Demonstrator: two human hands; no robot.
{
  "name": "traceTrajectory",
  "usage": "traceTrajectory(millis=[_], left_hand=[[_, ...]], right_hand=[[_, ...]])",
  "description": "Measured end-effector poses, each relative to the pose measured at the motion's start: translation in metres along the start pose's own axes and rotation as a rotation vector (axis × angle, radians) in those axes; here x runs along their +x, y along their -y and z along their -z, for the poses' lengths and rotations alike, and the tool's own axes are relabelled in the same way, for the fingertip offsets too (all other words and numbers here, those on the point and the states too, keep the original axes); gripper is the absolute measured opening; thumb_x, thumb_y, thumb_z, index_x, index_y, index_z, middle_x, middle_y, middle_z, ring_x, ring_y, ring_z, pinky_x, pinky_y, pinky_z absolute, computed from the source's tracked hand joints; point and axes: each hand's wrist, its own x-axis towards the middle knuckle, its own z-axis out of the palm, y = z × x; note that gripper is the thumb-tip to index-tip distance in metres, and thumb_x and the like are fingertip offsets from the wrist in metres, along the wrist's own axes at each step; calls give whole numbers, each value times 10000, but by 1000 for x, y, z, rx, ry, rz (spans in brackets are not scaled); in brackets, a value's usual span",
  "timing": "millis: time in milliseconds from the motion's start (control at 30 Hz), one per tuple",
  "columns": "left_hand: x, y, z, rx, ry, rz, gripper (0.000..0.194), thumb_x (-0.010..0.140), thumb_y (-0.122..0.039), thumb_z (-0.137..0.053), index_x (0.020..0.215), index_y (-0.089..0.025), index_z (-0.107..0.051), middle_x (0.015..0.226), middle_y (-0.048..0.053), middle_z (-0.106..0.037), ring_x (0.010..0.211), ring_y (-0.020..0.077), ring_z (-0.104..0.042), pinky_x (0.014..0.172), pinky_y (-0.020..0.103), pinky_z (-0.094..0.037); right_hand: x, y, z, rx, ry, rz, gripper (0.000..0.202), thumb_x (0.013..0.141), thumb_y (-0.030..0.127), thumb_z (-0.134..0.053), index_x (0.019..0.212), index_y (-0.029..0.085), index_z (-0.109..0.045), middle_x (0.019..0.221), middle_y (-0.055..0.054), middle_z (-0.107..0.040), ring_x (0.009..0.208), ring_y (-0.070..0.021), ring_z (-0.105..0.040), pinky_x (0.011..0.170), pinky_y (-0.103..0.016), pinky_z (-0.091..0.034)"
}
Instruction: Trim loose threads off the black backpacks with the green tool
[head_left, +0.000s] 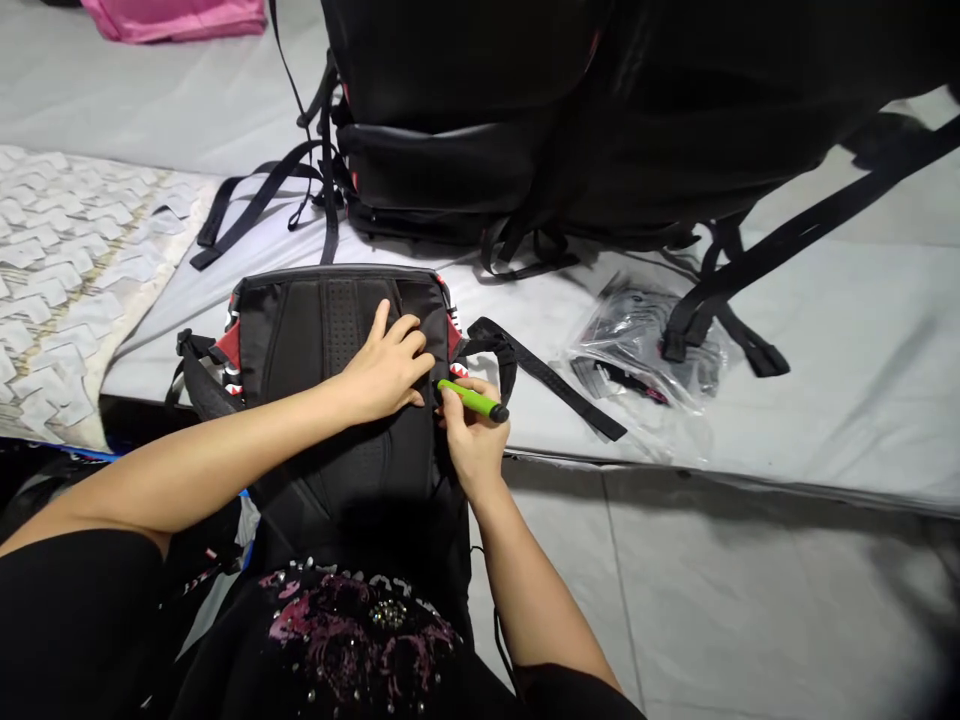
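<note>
A black backpack point(300, 340) lies with its padded back panel facing up, over the table's front edge and toward my body. My left hand point(390, 370) rests on the panel near its right side, fingers spread. In my right hand point(474, 430) is a green tool with black ends, shaped like a marker pen point(472, 400). Its left end points at the panel's right edge, close to my left fingers; whether it touches the fabric I cannot tell. Red and white patterned fabric shows along both sides of the backpack. A black strap point(559, 385) sticks out to the right.
Large black bags point(480, 110) with dangling straps stand at the back of the white-covered table point(810, 400). A clear plastic bag point(645, 340) of dark items lies at right. Grey cut pieces point(52, 270) cover the left end. Pink fabric point(176, 15) lies at the far left.
</note>
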Motion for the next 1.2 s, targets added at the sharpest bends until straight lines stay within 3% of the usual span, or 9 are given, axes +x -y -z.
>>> traceTrajectory(millis=[167, 267, 433, 500, 633, 700, 900, 1067, 1200], left_hand=[[-8, 10, -7, -258, -44, -56, 372, 808, -482, -763, 961, -159, -663, 1119, 108, -654, 1262, 353, -470, 1158, 800, -84], [-9, 6, -6, -337, -31, -48, 368, 801, -499, -765, 940, -176, -658, 1094, 82, -667, 1325, 356, -438, 1166, 796, -17], [-8, -9, -8, -183, -15, 11, 231, 781, -294, -794, 947, -169, -691, 1112, 108, -667, 1358, 403, -414, 1132, 830, -117], [-13, -9, -13, -243, -60, -28, 197, 824, -311, -756, 947, -176, -684, 1126, 97, -670, 1342, 367, -444, 1162, 802, -89], [-26, -2, -28, -284, -207, -113, 244, 918, -424, -648, 930, -180, -655, 1177, 90, -661, 1328, 309, -475, 1220, 715, 18], [-29, -1, -33, -263, -247, -127, 269, 943, -449, -605, 931, -184, -653, 1210, 96, -652, 1344, 297, -469, 1234, 680, 38], [-30, -1, -40, -251, -263, -117, 321, 971, -492, -539, 926, -198, -659, 1217, 92, -649, 1352, 284, -473, 1245, 652, 41], [-30, 1, -44, -225, -286, -119, 345, 977, -513, -518, 915, -204, -659, 1190, 75, -655, 1343, 269, -483, 1256, 628, 40], [-31, 2, -46, -240, -340, -137, 323, 973, -499, -542, 911, -200, -650, 1180, 64, -659, 1342, 256, -489, 1258, 619, 40]], right_hand=[[0, 9, 3, 99, -66, -114, 320, 891, 510, -603, 906, 191, -586, 664, -2, -660, 478, -141, -580, 475, -274, -507], [-6, 10, 3, 27, -161, -73, 292, 871, 490, -613, 820, 207, -565, 592, 17, -615, 485, -147, -580, 507, -285, -521], [-6, 15, 5, 100, -73, -70, 343, 878, 478, -617, 1056, 185, -633, 774, -31, -719, 544, -150, -640, 532, -289, -564], [-5, 18, 7, 137, -28, -71, 348, 873, 478, -640, 1066, 189, -645, 857, -48, -739, 586, -153, -665, 554, -292, -583], [-7, 18, 9, 60, -70, -41, 276, 882, 466, -637, 847, 193, -629, 632, 10, -651, 457, -132, -572, 439, -263, -494], [-7, 16, 8, 16, -80, -11, 266, 907, 446, -616, 824, 193, -623, 620, 15, -635, 458, -130, -567, 466, -271, -496], [-5, 9, 7, -160, 10, 171, 207, 932, 387, -583, 850, 205, -637, 768, -26, -700, 619, -165, -654, 607, -313, -550], [-11, -1, 8, -73, -34, 115, 224, 944, 400, -585, 876, 199, -653, 822, -42, -712, 687, -185, -680, 674, -343, -581], [-16, -9, 8, -15, -27, 102, 203, 948, 383, -601, 911, 194, -664, 822, -30, -705, 602, -156, -646, 635, -334, -571]])
